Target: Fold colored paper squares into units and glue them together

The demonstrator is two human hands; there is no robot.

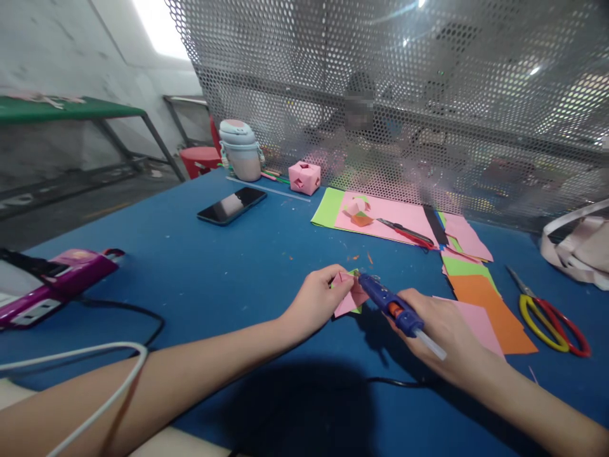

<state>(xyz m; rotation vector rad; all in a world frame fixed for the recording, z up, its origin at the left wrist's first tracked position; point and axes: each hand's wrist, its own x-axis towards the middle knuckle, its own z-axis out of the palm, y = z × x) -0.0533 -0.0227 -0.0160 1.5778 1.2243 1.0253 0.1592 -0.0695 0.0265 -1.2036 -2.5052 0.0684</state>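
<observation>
In the middle of the blue table, my left hand (322, 293) pinches a small folded paper piece (351, 301), pink with green edges. My right hand (435, 327) is wrapped round a blue glue gun (387, 300) with a clear glue stick poking out of its back. The gun's nozzle points left and meets the upper right part of the folded paper, close to my left fingertips. Whether glue is coming out is too small to tell. A black cord shows on the table below my right hand.
Scissors (547, 320) and orange paper (488, 308) lie at the right. Behind are a box cutter (406, 233), paper sheets and a pink paper cube (304, 178). A phone (232, 205), a cup (241, 152) and a purple power strip (57, 282) are leftward. A perforated metal screen (285, 82) borders the back.
</observation>
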